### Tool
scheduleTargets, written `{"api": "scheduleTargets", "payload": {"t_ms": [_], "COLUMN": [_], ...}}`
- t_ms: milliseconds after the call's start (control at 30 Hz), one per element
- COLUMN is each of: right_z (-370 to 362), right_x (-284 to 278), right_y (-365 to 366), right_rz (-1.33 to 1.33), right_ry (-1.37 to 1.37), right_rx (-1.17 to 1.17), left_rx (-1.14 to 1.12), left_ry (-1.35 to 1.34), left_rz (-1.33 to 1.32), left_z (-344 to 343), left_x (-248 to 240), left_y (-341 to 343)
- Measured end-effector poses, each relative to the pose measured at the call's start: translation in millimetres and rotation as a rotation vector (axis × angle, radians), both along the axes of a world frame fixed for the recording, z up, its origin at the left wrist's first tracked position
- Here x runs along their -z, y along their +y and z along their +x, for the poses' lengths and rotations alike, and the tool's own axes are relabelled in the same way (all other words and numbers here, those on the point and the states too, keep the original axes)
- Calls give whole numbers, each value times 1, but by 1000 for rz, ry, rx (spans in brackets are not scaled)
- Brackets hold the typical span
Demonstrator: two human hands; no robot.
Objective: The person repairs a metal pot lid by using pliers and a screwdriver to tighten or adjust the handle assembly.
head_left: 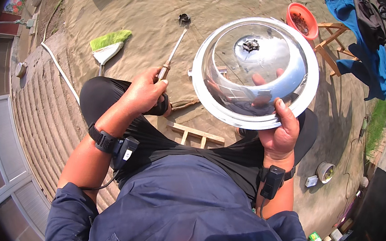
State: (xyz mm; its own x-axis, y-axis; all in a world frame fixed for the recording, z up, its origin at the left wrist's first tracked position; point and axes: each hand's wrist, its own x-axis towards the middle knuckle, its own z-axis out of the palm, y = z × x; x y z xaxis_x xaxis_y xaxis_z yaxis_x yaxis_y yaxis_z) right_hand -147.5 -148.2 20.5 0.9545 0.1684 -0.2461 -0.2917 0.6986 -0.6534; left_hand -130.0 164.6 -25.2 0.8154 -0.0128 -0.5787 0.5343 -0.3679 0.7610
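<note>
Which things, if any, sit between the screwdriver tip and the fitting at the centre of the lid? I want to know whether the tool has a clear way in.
Nothing visible does. The left hand grips the screwdriver, whose tip points away over bare sand. The right hand holds the metal lid by its rim, the centre fitting uncovered.

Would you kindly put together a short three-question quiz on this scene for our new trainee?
1. True or false: the left hand grips a wooden-handled screwdriver with a long metal shaft.
2. What does the right hand hold? A) round shiny metal lid B) orange plastic basin C) green-bristled broom
3. Fill in: the small dark fitting sits at the lid's ____.

Key: 1 true; 2 A; 3 centre.
</note>
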Motion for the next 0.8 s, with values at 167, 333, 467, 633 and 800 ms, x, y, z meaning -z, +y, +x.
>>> {"api": "scheduleTargets", "payload": {"t_ms": [167, 333, 467, 633, 800], "right_z": [3, 6, 18, 29, 19], "right_x": [2, -9, -18, -12, -9], "right_y": [-13, -22, -36, -37, -34], "right_rz": [-114, -134, -267, -355, -432], "right_ry": [29, 53, 59, 54, 136], "right_rx": [-2, -77, -160, -206, -102], "left_rx": [316, 538, 611, 620, 154], "left_ry": [-63, -41, -16, 22, -520], "left_rz": [404, 489, 555, 556, 173], "left_z": [19, 16, 11, 18, 41], "left_x": [75, 103, 126, 111, 36], "left_y": [-9, -25, -23, -28, -47]}}
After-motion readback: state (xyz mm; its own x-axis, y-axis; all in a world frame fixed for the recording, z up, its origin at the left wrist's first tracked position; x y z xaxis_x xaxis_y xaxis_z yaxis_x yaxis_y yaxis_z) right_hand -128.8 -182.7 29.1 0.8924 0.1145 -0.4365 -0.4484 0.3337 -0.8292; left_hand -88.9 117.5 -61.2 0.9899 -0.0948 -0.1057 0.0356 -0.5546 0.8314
